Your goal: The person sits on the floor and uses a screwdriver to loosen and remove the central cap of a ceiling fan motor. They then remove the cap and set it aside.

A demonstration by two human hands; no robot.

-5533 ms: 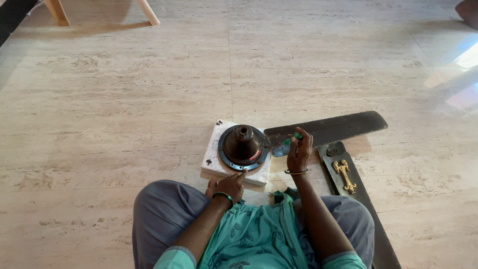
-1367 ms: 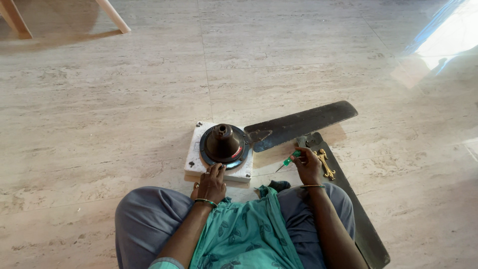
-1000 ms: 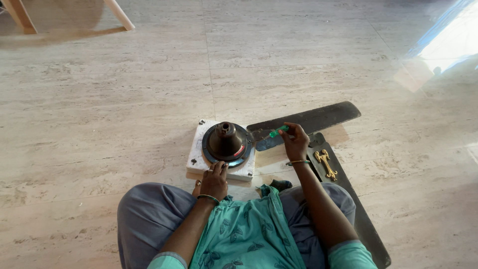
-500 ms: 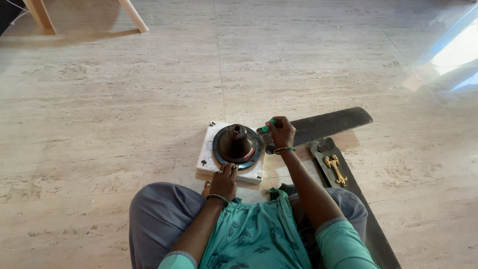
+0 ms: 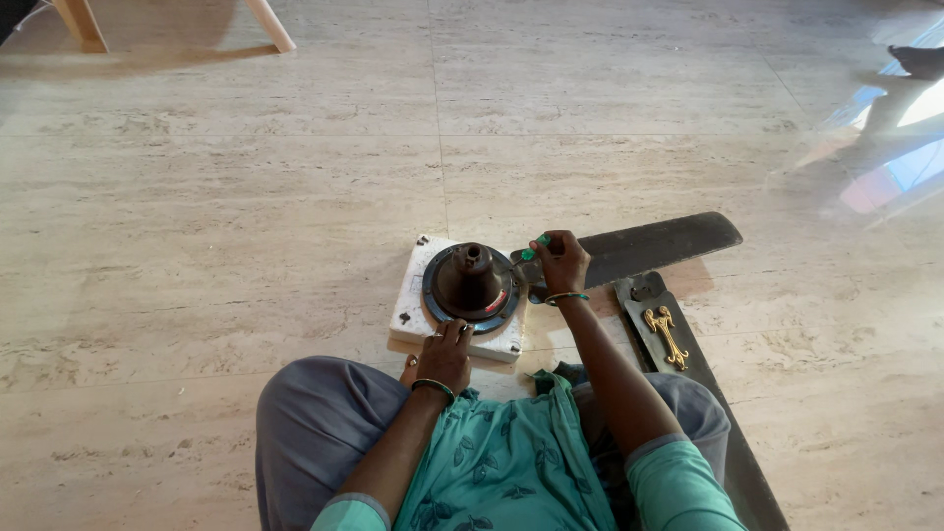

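Dark metal fan motor housing [image 5: 470,283] on white block [image 5: 411,307], floor; likely heavy, rigid | right hand [image 5: 560,262] closed around green-handled screwdriver [image 5: 534,247] | left hand [image 5: 444,356] bracing block edge, holding nothing.

Fan motor [image 5: 470,281] sits on foam block [image 5: 421,315], on floor [image 5: 246,216] before the knees. One fan blade [image 5: 659,244] lies right of block; second blade [image 5: 688,374] nearer, along right leg. Chair legs [image 5: 270,25] far behind, left.

Dk brown fan motor [image 5: 470,283] on white block [image 5: 413,310], green-handled screwdriver [image 5: 536,247], teal leaf-print top [image 5: 506,462], beige floor [image 5: 216,197].
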